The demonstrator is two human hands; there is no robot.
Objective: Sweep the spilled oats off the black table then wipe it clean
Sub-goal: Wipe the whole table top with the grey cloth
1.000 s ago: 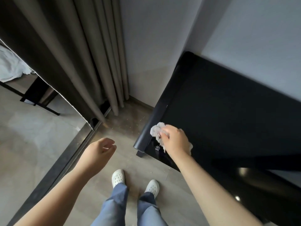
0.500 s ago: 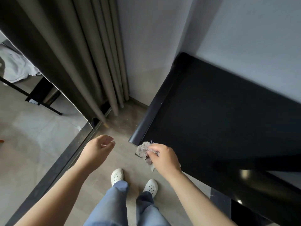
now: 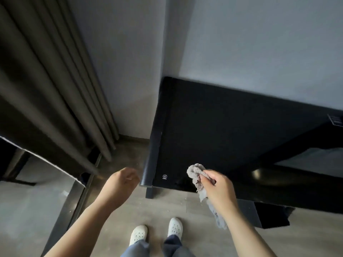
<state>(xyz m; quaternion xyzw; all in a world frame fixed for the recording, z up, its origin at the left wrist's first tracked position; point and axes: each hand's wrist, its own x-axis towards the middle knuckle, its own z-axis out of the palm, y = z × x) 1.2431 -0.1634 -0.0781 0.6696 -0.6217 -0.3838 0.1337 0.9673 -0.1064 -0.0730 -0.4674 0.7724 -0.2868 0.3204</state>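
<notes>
The black table (image 3: pixel 232 130) fills the right middle of the head view, its top dark and bare where I can see it. My right hand (image 3: pixel 218 190) grips a crumpled grey cloth (image 3: pixel 195 173) over the table's near left corner, with the cloth's tail hanging down below my wrist. My left hand (image 3: pixel 118 184) hovers left of that corner, over the floor, with its fingers loosely curled and nothing in it. A few pale oat specks (image 3: pixel 168 210) lie on the floor below the table's front edge.
Dark curtains (image 3: pixel 55 89) hang at the left beside a grey wall (image 3: pixel 130 62). A metal floor track (image 3: pixel 74 197) runs diagonally past my left arm. My white shoes (image 3: pixel 156 232) stand on the grey floor in front of the table.
The view has swung right. My right hand with the cloth has moved from beyond the table's left corner back over the tabletop. The left hand stays hovering.
</notes>
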